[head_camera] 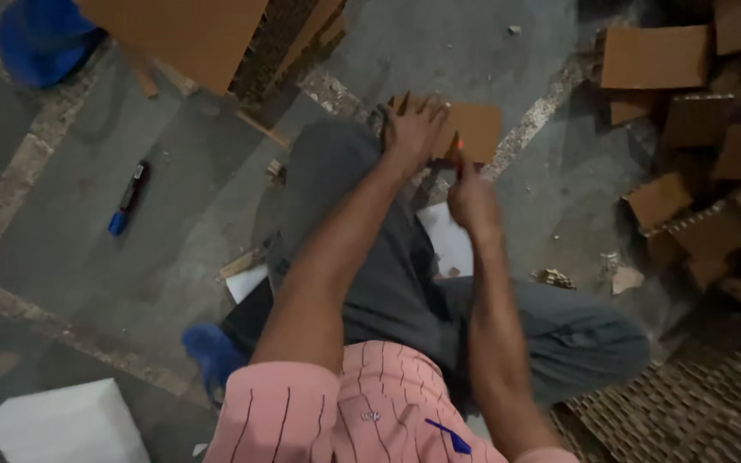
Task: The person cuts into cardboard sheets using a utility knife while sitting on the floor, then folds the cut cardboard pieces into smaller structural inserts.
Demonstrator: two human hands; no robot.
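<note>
Right hand (472, 199) is closed on an orange cutter (460, 154), the tip just past the fingers and touching the card (478, 129) at its near edge. Left hand (412, 129) lies flat w/ fingers spread open, pressing the card; the card sits under and to the right of these fingers, on the knee (328, 163). Further right of the fingers is a pile of card scraps (696, 129). Well left lies a blue-black tool (129, 197) on the floor (70, 223).

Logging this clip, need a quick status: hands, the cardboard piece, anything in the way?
Left hand spread flat on cardboard piece. Right hand gripping orange-tipped tool at its edge. Cardboard lies on floor beyond raised knee; nothing blocking.
</note>
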